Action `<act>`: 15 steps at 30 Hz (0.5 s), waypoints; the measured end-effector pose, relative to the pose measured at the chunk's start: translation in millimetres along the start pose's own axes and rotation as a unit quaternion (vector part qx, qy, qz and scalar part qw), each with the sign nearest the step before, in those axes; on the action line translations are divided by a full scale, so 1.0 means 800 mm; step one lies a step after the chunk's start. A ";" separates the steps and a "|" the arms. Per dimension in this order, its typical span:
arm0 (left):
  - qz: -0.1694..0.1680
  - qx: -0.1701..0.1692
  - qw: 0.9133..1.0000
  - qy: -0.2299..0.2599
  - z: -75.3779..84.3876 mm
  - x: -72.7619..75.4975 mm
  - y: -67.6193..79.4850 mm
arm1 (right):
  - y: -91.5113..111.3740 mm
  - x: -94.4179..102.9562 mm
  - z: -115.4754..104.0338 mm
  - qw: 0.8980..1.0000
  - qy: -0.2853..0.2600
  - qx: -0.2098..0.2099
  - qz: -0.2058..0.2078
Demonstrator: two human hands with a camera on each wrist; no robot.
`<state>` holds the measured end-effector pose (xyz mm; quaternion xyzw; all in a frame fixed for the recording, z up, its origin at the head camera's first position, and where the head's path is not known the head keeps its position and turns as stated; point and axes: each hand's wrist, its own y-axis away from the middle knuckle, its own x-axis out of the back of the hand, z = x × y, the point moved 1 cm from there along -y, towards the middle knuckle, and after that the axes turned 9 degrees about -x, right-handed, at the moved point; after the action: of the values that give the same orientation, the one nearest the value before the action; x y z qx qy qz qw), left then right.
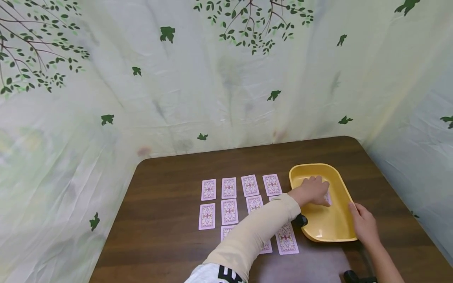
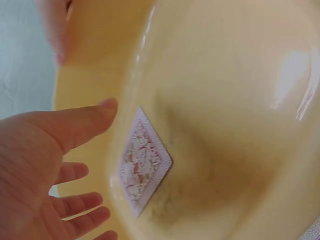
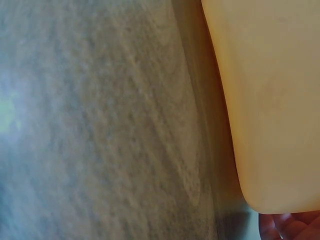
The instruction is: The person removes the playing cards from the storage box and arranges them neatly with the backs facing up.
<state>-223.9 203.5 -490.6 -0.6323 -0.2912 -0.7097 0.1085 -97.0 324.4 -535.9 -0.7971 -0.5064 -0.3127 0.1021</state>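
A yellow tray (image 1: pixel 339 222) stands on the right part of the table. My left hand (image 1: pixel 313 191) reaches over it, the arm crossing from the lower left. In the left wrist view the thumb and fingers of the left hand (image 2: pixel 40 170) are spread apart with nothing between them. Beside them, a single patterned playing card (image 2: pixel 142 165) lies inside the tray, apart from the fingertips. My right hand (image 1: pixel 364 224) holds the tray's right rim. From the right wrist, only some fingers (image 3: pixel 287 227) show at the tray's lower edge.
Rows of face-down purple-backed cards (image 1: pixel 229 211) lie on the brown table (image 1: pixel 162 220) left of the tray. My left sleeve (image 1: pixel 258 236) hides some of them. A leaf-printed curtain (image 1: pixel 226 98) hangs behind the table.
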 end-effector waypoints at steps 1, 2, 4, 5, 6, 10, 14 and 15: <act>-0.008 0.003 1.000 0.002 0.001 -0.001 -0.003 | 0.000 0.000 0.000 1.000 0.000 0.000 0.001; -0.014 0.005 1.000 0.003 0.001 -0.003 -0.006 | -0.001 0.000 0.000 1.000 0.000 0.001 0.000; -0.027 0.010 1.000 0.008 0.002 -0.007 -0.011 | -0.001 0.000 0.001 1.000 0.003 0.004 0.002; -0.034 0.014 0.999 0.010 0.002 -0.009 -0.014 | 0.000 0.000 0.001 1.000 0.003 0.004 0.004; -0.038 0.017 0.999 0.009 0.002 -0.011 -0.016 | 0.000 -0.001 0.001 1.000 0.003 0.003 0.004; -0.044 0.025 0.999 0.007 0.002 -0.019 -0.023 | 0.001 -0.001 0.000 1.000 0.000 0.000 0.001; -0.029 0.019 0.999 -0.007 0.001 -0.016 -0.020 | 0.001 0.000 0.000 1.000 -0.003 0.002 0.002; -0.022 0.017 1.000 -0.010 0.001 -0.014 -0.019 | 0.001 0.000 0.000 1.000 -0.004 0.003 0.004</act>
<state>-229.5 213.8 -505.9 -0.6305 -0.3180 -0.7009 0.1003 -96.3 323.9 -535.5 -0.8000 -0.5047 -0.3072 0.1040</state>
